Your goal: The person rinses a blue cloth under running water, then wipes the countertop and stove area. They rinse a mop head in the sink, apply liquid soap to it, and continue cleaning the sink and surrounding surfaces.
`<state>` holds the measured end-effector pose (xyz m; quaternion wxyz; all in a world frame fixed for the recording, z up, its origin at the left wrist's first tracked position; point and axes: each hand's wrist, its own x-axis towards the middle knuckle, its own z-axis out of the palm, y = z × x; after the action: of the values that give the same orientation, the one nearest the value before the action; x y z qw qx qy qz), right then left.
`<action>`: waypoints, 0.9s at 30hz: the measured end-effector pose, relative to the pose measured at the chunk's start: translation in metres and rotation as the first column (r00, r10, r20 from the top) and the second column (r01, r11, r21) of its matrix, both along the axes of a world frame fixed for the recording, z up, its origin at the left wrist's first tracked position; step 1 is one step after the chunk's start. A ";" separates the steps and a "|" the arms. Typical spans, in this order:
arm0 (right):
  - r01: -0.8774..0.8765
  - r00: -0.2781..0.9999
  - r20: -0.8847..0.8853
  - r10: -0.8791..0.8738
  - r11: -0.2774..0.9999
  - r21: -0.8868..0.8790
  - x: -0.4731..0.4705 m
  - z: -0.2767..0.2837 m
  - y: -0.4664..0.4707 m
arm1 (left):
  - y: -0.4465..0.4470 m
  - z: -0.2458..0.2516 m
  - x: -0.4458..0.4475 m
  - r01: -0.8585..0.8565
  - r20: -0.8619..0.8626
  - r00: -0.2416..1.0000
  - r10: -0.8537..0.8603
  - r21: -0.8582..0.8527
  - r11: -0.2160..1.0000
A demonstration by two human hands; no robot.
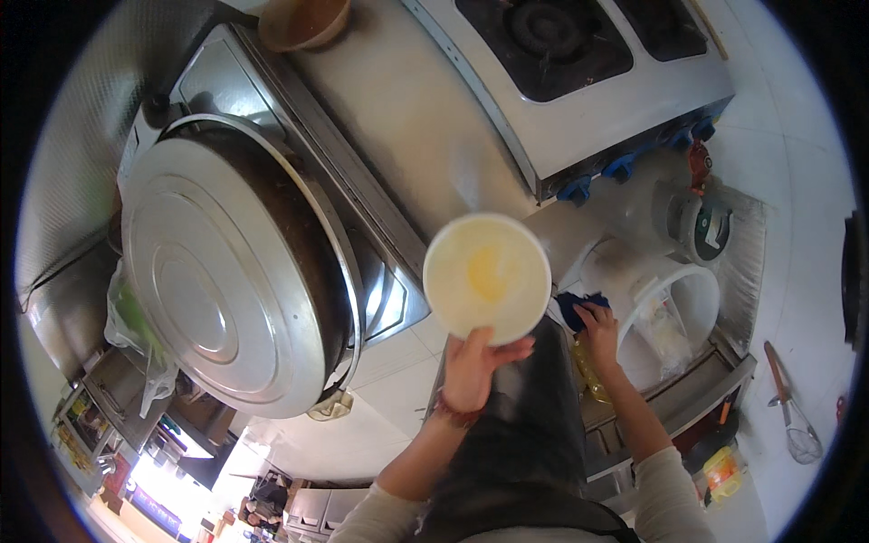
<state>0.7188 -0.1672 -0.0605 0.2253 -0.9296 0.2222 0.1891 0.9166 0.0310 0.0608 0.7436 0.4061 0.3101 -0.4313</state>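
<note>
My left hand (468,373) grips the near rim of a white round bowl (448,298), thumb over the edge. A smear of yellow liquid (487,273) lies at the bottom of this bowl, whose inside faces me. Lower right of it, my right hand (599,332) has its fingers on a dark blue cloth (574,309). Just below that hand is a clear yellowish plastic bottle (589,373), partly hidden by my wrist. A white plastic bucket (706,288) holding a clear plastic bag (662,332) stands close to my right forearm.
A large metal lid (217,278) covers a wide pan on a steel appliance (231,81) at left. The gas stove (652,88) with blue knobs is at upper right, a gas cylinder (652,203) below it. A wire whisk (791,407) is against the right wall.
</note>
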 end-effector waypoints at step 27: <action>-0.165 0.903 0.430 0.017 0.936 0.311 0.101 0.026 0.059 | -0.082 -0.076 0.196 -0.412 0.204 0.885 0.418 -0.070 0.908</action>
<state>0.8199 -0.1077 -0.0343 0.4157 -0.9047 0.0881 0.0304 1.1127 -0.0509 -0.0153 0.8526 0.3652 0.3023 -0.2197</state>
